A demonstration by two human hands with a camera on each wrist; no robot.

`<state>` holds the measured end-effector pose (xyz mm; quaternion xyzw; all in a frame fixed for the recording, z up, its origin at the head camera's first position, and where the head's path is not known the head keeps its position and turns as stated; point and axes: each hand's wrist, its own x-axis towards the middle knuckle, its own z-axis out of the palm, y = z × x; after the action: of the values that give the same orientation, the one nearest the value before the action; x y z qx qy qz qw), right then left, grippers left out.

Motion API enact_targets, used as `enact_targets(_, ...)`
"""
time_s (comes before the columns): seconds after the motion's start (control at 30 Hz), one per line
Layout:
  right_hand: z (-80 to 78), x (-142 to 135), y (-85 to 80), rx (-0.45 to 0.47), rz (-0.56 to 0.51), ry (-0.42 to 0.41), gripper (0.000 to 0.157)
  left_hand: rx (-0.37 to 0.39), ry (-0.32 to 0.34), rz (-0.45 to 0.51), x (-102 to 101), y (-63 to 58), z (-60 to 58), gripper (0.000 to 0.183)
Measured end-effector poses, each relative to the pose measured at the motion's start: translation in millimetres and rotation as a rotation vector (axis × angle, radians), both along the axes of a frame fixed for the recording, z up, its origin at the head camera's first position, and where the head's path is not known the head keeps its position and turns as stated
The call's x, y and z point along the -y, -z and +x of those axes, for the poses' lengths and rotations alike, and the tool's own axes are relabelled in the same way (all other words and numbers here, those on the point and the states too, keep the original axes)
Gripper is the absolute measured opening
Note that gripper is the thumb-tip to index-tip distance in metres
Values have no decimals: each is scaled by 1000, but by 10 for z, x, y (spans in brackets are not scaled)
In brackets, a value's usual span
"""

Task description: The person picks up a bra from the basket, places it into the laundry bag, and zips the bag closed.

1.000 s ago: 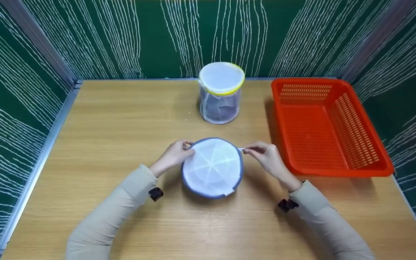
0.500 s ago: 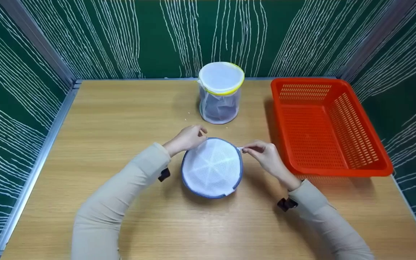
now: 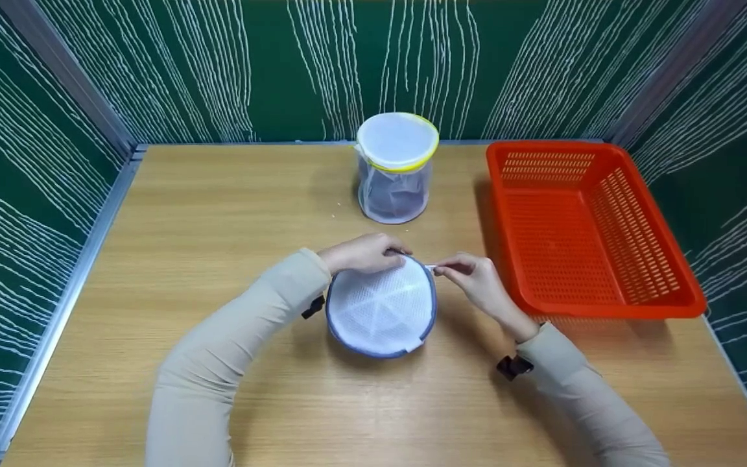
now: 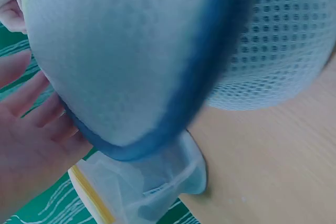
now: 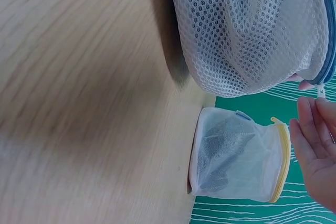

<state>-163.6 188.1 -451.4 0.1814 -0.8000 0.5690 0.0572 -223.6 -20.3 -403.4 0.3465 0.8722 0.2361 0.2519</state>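
A round white mesh laundry bag (image 3: 380, 305) with a blue zipped rim stands on the table in front of me, its flat top facing up. My left hand (image 3: 368, 253) reaches across the bag's far side and holds the rim, thumb over the top. In the left wrist view its fingers (image 4: 39, 108) lie against the outside of the blue rim. To the right, my right hand (image 3: 477, 279) pinches the small white zipper pull (image 5: 321, 92) at the rim. The bag's mesh side (image 5: 247, 35) bulges and creases in the right wrist view.
Behind the bag stands a second mesh laundry bag (image 3: 394, 188) with a yellow zipped rim, upright. An orange plastic basket (image 3: 607, 310) with slotted walls sits at the right. Green walls with white streaks (image 3: 276, 78) border the wooden table (image 3: 218, 214).
My left hand has moved right along the rim's far side, from the left edge toward the right hand. The right hand and the blue-rimmed bag stay almost in place.
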Motion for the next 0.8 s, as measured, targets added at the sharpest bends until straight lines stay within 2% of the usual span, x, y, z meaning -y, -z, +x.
enact_targets(0.1,0,9,0,-8,-11,-10,9,-20,61,-45,-37,-11,6,35)
enact_targets(0.23,4,26,1,-24,-17,-16,8,-74,97,-71,-50,1,23,30)
enact_targets(0.5,44,41,5,-81,33,-24,9,-173,124,33,53,88,47,15)
enact_targets(0.6,63,37,-2,-89,39,-32,9,-181,108,62,131,136,40,14)
enact_targets(0.8,87,35,-24,-93,43,-34,9,-133,6,124,297,209,64,16)
